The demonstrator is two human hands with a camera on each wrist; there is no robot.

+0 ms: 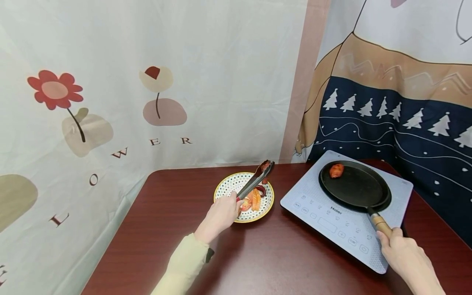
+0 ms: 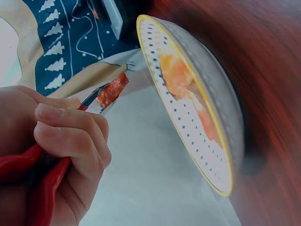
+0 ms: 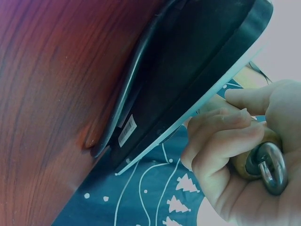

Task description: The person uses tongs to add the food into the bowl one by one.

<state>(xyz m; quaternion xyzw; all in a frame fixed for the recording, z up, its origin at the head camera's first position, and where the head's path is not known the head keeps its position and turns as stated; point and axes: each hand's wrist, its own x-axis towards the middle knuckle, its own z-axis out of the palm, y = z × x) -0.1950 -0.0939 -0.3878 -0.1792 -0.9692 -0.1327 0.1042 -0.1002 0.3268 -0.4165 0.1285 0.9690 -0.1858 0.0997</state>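
My left hand [image 1: 221,214] grips a pair of tongs [image 1: 251,183] by its red handles. Between the tong tips is a glossy reddish-brown piece of food [image 2: 113,90], raised over the far right side of a dotted plate [image 1: 225,189]. On that plate lie orange slices of food [image 1: 255,199] and a dark red curled piece [image 1: 261,189]. My right hand [image 1: 407,254] wraps round the wooden handle [image 1: 380,224] of a black frying pan [image 1: 359,184]. A single reddish-brown piece [image 1: 336,171] sits in the pan near its far left edge.
Under the pan is a white induction cooktop [image 1: 317,209], angled on the right of the dark red wooden table [image 1: 155,229]. A pale printed curtain [image 1: 228,82] hangs behind the table, and a navy cloth with white trees [image 1: 424,143] hangs behind the cooktop.
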